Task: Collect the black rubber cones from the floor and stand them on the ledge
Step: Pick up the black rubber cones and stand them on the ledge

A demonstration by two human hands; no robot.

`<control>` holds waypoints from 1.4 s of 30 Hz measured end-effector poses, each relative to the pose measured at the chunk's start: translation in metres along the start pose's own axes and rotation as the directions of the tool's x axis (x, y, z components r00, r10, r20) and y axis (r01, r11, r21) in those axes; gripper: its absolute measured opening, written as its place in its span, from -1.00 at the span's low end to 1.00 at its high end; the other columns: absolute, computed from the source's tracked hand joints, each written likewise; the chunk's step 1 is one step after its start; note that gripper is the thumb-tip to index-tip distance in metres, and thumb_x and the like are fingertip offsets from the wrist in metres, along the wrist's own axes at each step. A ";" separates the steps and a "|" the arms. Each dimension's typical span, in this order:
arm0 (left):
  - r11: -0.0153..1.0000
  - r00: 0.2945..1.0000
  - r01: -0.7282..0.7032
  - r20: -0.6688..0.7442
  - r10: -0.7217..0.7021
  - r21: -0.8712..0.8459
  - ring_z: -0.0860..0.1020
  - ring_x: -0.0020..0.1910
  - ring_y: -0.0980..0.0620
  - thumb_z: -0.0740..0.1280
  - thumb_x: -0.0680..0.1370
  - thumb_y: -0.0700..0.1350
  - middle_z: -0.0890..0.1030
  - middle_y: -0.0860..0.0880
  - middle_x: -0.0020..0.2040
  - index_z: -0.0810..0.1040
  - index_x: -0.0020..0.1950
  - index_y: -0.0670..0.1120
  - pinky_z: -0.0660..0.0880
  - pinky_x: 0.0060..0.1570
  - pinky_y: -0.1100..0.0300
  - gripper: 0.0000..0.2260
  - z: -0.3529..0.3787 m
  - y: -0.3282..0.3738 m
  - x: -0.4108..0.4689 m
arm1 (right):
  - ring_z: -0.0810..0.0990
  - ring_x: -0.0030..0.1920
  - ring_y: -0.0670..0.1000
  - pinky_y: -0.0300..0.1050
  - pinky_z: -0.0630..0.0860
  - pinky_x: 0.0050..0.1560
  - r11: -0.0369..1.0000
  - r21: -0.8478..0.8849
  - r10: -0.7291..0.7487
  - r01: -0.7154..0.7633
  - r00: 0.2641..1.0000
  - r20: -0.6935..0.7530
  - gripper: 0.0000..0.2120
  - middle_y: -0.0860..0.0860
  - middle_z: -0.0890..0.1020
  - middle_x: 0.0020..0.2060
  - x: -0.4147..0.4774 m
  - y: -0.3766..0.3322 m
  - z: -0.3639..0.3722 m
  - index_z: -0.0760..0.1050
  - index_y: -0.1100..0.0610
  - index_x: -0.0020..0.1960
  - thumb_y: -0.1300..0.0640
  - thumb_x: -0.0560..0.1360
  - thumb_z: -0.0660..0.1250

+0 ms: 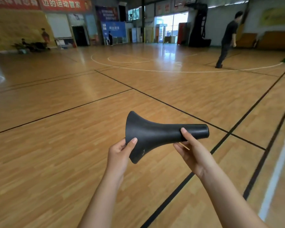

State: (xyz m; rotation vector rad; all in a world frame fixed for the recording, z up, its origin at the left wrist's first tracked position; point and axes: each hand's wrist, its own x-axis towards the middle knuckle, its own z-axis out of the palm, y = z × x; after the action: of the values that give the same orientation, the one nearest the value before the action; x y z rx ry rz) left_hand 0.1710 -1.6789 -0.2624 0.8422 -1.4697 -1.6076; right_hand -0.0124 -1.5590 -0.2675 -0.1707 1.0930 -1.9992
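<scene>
Black rubber cone (156, 135) is held sideways at chest height above the wooden court floor (56, 145), long axis level, narrow blunt tip pointing right, flared base left. The left hand (120, 153) pinches the base rim; the right hand (192, 152) curls around the neck. Matte, slightly scuffed surface. No ledge is visible.
</scene>
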 end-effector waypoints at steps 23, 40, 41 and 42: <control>0.994 0.706 0.092 0.707 -0.025 -0.057 0.67 -0.06 0.06 0.41 0.50 -0.11 0.72 0.02 -0.09 0.71 -0.10 0.13 0.55 -0.17 0.33 -0.86 0.144 -0.019 -0.123 | 0.71 -0.09 0.03 -0.10 0.61 0.00 0.851 0.099 -0.317 0.516 0.654 -0.687 -0.29 0.11 0.69 -0.04 -0.224 -0.012 -0.141 0.41 0.15 0.28 -0.09 0.24 0.57; 0.980 0.078 0.195 0.996 -0.040 0.024 0.67 -0.22 0.16 0.41 0.49 -0.20 0.72 -0.02 -0.15 0.69 -0.14 0.00 0.54 -0.28 0.39 -0.88 0.326 -0.007 -0.499 | 0.62 0.00 0.18 -0.04 0.59 -0.02 0.441 -0.088 -0.283 0.893 0.045 -0.958 -0.36 0.19 0.59 -0.02 -0.611 -0.043 -0.305 0.44 0.22 0.13 0.03 0.14 0.57; 0.979 0.020 0.199 0.999 -0.048 0.043 0.67 -0.22 0.15 0.41 0.49 -0.22 0.72 -0.02 -0.15 0.69 -0.13 0.00 0.55 -0.26 0.37 -0.88 0.331 -0.007 -0.527 | 0.61 0.02 0.19 -0.04 0.59 -0.03 0.398 -0.119 -0.271 0.910 -0.007 -0.963 -0.29 0.21 0.59 0.02 -0.637 -0.037 -0.310 0.41 0.23 0.22 0.04 0.16 0.57; 0.978 0.006 0.202 0.999 -0.049 0.047 0.67 -0.21 0.13 0.41 0.49 -0.22 0.72 -0.02 -0.14 0.69 -0.12 -0.01 0.57 -0.22 0.33 -0.88 0.333 -0.007 -0.537 | 0.60 0.03 0.19 -0.04 0.59 -0.04 0.386 -0.128 -0.266 0.914 -0.023 -0.964 -0.26 0.22 0.58 0.04 -0.647 -0.035 -0.312 0.37 0.23 0.28 0.06 0.19 0.56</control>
State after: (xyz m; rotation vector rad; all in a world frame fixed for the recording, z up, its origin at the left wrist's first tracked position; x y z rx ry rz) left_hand 0.1326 -1.0481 -0.2512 -0.6280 -2.1826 -2.6293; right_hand 0.2377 -0.8850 -0.2684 1.2427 0.9267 -3.4719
